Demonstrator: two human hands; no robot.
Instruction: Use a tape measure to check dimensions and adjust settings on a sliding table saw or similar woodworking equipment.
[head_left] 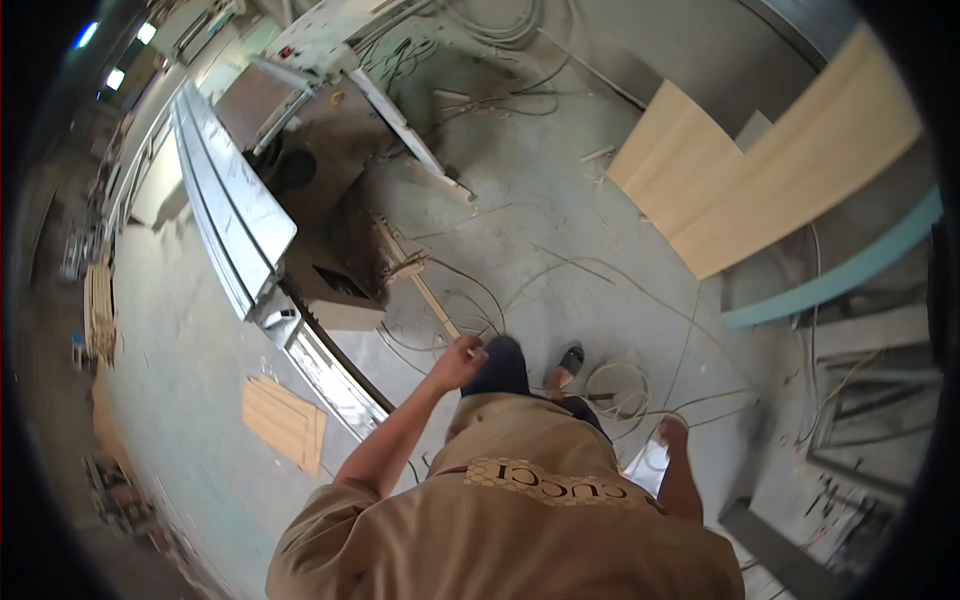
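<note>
My left hand (462, 362) is in front of my left thigh with its fingers curled closed. Something small and pale shows at its fingertips, too small to name. Just beyond it, the near end of a narrow wooden strip (430, 296) comes close to the hand; I cannot tell whether they touch. My right hand (673, 431) hangs low at my right side, closed at the edge of a white sheet-like thing (648, 464). My forearm and shirt hide part of that sheet.
A machine with a long metal table (235, 215) and rail (335, 385) stands at left. Wooden panels (283, 423) lie on the floor beside it. Cables (620, 388) loop around my feet. At right are a large wood-faced panel (740, 190), a curved teal strip (850, 285) and metal frames (860, 425).
</note>
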